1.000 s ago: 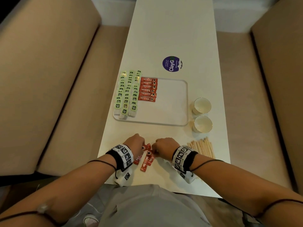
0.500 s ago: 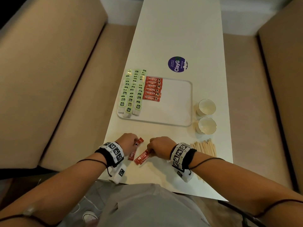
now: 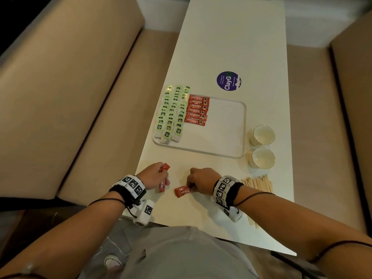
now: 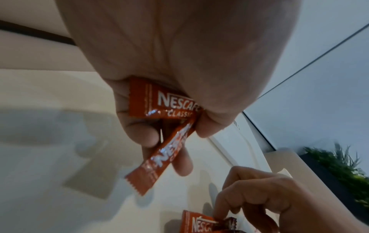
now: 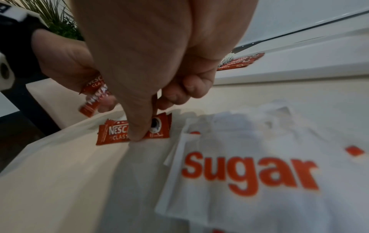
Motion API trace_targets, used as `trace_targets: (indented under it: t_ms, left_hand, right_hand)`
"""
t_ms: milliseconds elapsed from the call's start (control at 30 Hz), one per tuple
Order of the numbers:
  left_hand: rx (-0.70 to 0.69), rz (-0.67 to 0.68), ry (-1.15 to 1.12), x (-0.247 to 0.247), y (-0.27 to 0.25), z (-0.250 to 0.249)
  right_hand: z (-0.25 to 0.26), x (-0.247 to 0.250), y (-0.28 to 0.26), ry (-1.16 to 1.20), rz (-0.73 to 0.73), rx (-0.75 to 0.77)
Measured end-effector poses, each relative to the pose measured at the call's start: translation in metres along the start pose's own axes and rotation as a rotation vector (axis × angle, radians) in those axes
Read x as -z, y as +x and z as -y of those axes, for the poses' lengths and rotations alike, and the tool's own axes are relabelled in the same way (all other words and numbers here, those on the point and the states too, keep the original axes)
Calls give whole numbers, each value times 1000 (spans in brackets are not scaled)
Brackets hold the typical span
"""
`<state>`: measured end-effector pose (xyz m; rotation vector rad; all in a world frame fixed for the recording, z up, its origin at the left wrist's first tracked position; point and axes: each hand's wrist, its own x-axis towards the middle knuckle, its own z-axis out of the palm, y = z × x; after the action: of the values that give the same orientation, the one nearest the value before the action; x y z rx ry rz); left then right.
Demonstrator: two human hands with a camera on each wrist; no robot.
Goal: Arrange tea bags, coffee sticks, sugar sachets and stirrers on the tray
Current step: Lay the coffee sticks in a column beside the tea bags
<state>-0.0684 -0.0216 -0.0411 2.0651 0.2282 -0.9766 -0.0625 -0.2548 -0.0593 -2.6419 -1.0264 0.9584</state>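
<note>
My left hand [image 3: 161,175] grips two red coffee sticks [image 4: 163,102] just above the table's near left edge. To its right, my right hand [image 3: 191,183] pinches two more coffee sticks [image 3: 182,191] that lie flat on the table, thumb pressed on them [image 5: 137,132]. The white tray [image 3: 223,141] lies further back. It carries rows of green-tagged tea bags [image 3: 171,117] on its left and a column of coffee sticks [image 3: 197,109] beside them. White sugar sachets [image 5: 249,170] lie under my right wrist. Wooden stirrers [image 3: 258,183] are piled at the right.
Two white cups [image 3: 263,135] [image 3: 262,158] stand right of the tray. A round purple sticker [image 3: 228,81] sits on the table [image 3: 231,37] behind it. Beige bench seats [image 3: 70,87] flank the narrow table on both sides.
The hands have drawn apart. The left one carried two coffee sticks to the left and lifted them; the right one slid the other two sticks rightward on the table.
</note>
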Motion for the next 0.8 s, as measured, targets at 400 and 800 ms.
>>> trace_targets:
  t_ms: [400, 800]
  left_hand:
    - [-44, -23, -79, -10, -17, -24]
    - [-224, 69, -3, -4, -33, -67]
  right_hand:
    - [5, 16, -16, 122, -163, -1]
    - [8, 67, -43, 394, -281, 60]
